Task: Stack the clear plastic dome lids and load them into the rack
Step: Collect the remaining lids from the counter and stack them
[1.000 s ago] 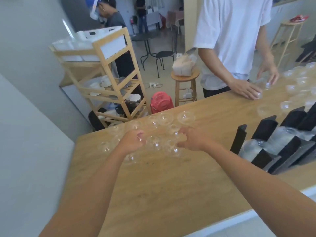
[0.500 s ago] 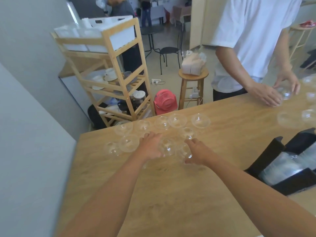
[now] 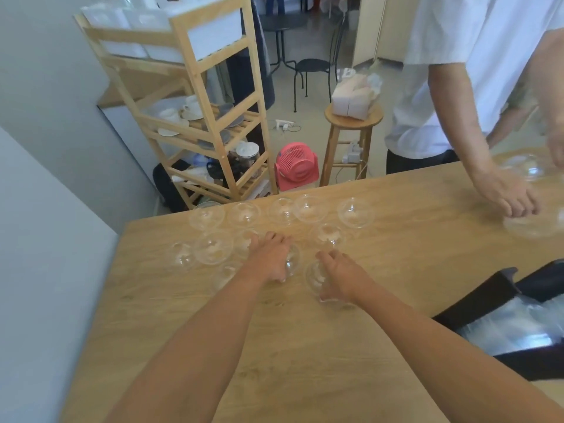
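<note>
My left hand (image 3: 268,259) cupping over middle lid (image 3: 292,260), fingers curling round its dome. My right hand (image 3: 343,277) gripping nearest lid (image 3: 314,277) from right side. Both lids sitting on wooden counter (image 3: 305,361), just beside each other. More clear dome lids (image 3: 355,212) lying loose in rows toward counter's far edge. Black rack (image 3: 482,303) standing at my right, well apart from hands, stacked lids (image 3: 515,328) lying inside. Another person's hand (image 3: 509,195) pressing on lid pile (image 3: 531,228) at far right.
</note>
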Motion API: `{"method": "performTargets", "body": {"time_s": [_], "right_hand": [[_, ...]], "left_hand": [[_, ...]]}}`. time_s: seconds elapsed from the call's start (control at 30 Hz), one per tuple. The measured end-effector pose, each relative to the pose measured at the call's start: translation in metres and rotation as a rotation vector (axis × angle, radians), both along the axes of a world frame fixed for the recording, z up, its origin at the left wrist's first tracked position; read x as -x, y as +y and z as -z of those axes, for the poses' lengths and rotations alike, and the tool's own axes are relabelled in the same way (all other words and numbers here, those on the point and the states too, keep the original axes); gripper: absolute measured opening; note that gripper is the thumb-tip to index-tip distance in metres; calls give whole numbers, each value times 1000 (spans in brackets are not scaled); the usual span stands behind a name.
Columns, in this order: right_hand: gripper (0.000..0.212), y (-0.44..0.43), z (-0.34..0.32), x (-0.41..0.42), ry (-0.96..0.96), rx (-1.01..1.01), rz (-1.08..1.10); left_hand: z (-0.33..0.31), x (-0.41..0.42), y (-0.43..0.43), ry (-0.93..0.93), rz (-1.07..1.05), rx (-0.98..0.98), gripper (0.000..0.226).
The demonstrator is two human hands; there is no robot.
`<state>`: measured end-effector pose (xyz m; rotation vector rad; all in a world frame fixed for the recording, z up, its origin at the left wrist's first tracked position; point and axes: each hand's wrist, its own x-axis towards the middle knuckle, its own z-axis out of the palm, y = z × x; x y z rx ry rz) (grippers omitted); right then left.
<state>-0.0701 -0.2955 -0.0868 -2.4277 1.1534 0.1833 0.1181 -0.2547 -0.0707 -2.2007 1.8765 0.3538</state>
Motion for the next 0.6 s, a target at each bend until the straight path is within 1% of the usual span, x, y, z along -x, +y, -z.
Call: {"method": "performTargets", "body": {"time_s": [0.1,0.27,0.4,0.5,0.6], "right_hand": [[98,-2,2,10,-32,-19,1],[99,2,-3,23,-46,7,-36],[101,9,-9,30,-28,37,-127],[101,17,-12,29,-25,31,-192],[100,28,-10,26,-23,9,-266]], "left_hand": [[1,9,-1,-40,27,2,92],[-4,22,13,-76,40,54,77],[-8,28,48,-32,-5,26,66],[-9,29,79,-12,-52,15,64],[-10,27,104,-9,-97,18,68]]}}
